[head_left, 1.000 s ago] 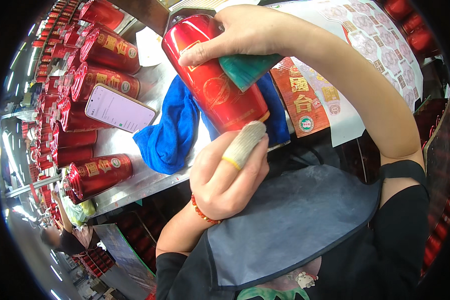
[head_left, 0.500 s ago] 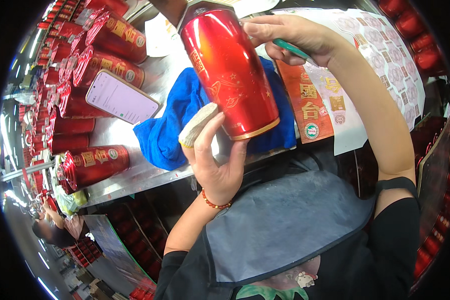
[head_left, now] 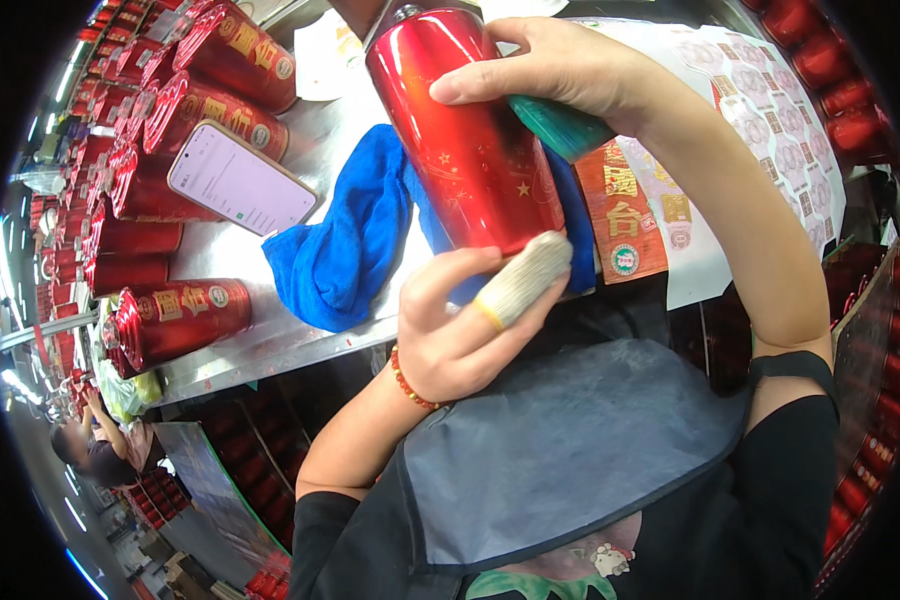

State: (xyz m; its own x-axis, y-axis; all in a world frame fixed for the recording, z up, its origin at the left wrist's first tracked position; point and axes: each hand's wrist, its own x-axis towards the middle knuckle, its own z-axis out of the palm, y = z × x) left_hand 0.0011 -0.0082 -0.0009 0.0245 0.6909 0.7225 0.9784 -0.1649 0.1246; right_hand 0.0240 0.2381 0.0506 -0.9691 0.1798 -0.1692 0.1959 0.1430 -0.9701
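A shiny red bottle [head_left: 450,140] with gold stars is tilted in front of me, its upper end toward the far side of the table. My left hand [head_left: 460,330] supports its lower end, and a white knitted finger cover [head_left: 525,280] with a yellow edge sits on one finger. Across the bottle's upper side lie the thumb and fingers of my right hand [head_left: 570,75]. A flat green scraper-like piece [head_left: 560,128] is tucked under that palm, its exact kind partly hidden. Beneath the bottle lies a crumpled blue cloth [head_left: 335,240].
Red bottles with gold lettering [head_left: 185,318] crowd the table's left side. A phone [head_left: 240,178] with a lit screen leans against them. On the right lie printed label sheets [head_left: 760,130] and a red label [head_left: 620,215]. Another person [head_left: 110,450] works far left.
The bottle has turned, bringing different stars to the front. My left hand's covered finger has swung right across its base. My right hand has slid further over the bottle, showing more green piece.
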